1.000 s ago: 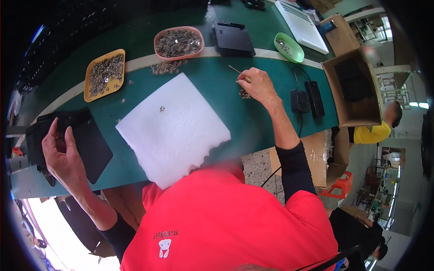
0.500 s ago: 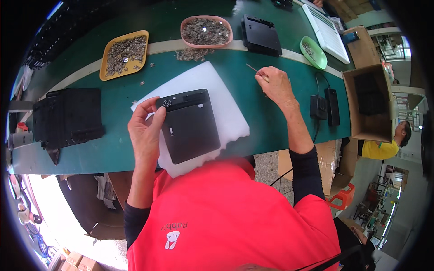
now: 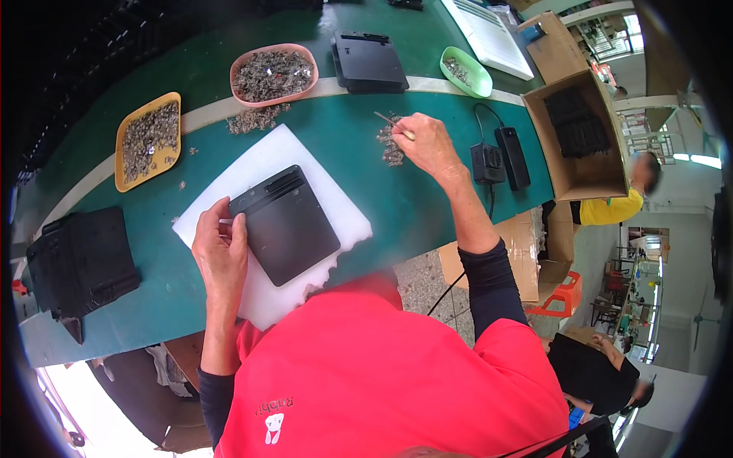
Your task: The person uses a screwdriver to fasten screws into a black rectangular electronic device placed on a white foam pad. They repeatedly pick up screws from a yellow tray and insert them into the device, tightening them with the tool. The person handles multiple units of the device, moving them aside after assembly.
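My left hand (image 3: 220,248) pinches the upper left corner of a flat black plastic panel (image 3: 294,233) between thumb and fingers. The panel lies tilted on a white foam sheet (image 3: 347,217), a slot along its far edge. Closed around a slim metal tool (image 3: 388,119) with a pale end, my right hand (image 3: 431,145) is held over a small heap of tiny metal parts (image 3: 392,149) on the green table. The tool points left and away; whether it has one or two prongs cannot be made out.
Small parts fill a yellow tray (image 3: 120,164), a pink tray (image 3: 311,76) and a green dish (image 3: 481,80). Another black panel (image 3: 370,61) lies at the back. Black pieces (image 3: 84,259) are at left; adapters (image 3: 511,156) and an open carton (image 3: 561,187) at right. People are beyond.
The view has shifted right, so table things appear further left. The black panel now shows a plainer face, without the speaker holes. The right hand with the tool is now over the parts heap.
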`<state>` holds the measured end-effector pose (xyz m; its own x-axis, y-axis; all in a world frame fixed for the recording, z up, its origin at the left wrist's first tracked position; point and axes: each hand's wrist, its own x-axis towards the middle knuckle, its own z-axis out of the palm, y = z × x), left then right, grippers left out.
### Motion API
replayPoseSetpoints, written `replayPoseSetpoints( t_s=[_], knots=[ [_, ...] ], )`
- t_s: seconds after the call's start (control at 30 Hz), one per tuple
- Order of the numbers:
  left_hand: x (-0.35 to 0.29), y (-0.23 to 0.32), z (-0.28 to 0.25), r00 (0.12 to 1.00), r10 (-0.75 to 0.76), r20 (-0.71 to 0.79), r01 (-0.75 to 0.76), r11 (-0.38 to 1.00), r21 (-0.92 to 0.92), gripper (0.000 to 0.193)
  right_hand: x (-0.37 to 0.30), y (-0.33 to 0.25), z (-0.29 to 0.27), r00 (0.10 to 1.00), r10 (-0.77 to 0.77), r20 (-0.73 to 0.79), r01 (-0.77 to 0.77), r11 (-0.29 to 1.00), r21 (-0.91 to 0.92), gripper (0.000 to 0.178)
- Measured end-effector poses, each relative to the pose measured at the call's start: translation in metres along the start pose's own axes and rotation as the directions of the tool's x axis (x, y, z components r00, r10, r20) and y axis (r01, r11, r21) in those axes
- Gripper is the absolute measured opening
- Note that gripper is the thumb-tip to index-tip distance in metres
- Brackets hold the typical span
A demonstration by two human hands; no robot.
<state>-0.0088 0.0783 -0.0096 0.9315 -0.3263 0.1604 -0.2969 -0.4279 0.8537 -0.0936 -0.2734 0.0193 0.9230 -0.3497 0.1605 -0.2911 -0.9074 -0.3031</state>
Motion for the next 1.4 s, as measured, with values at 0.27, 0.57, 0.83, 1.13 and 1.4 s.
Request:
replayPoseSetpoints(
  t_s=[0.27, 0.57, 0.83, 1.13, 1.4],
  knots=[
    [-0.003, -0.006, 0.000, 1.000, -0.017, -0.006, 0.017, 1.000, -0.015, 0.029, 0.004, -0.027, 0.002, 0.989, -0.019, 0.145, 0.040, 0.989, -0.143, 0.012],
    [-0.003, -0.013, -0.002, 1.000, -0.020, -0.015, 0.019, 0.997, -0.068, 0.029, 0.000, -0.018, 0.007, 0.994, -0.048, 0.100, 0.061, 0.989, -0.131, 0.012],
    [-0.001, 0.029, -0.006, 0.931, 0.344, -0.125, -0.340, 0.939, 0.046, 0.025, -0.005, -0.023, 0.009, 0.980, -0.123, -0.159, 0.145, 0.980, 0.133, 0.014],
    [0.008, 0.059, 0.051, 0.876, 0.083, 0.475, 0.175, 0.864, -0.472, 0.023, -0.071, -0.124, 0.014, 0.974, -0.040, -0.225, 0.173, 0.771, 0.613, 0.011],
    [0.012, 0.059, 0.059, 0.738, 0.046, 0.673, 0.469, 0.682, -0.561, 0.014, -0.086, -0.109, 0.014, 0.976, -0.024, -0.215, 0.172, 0.694, 0.699, 0.010]
  ],
)
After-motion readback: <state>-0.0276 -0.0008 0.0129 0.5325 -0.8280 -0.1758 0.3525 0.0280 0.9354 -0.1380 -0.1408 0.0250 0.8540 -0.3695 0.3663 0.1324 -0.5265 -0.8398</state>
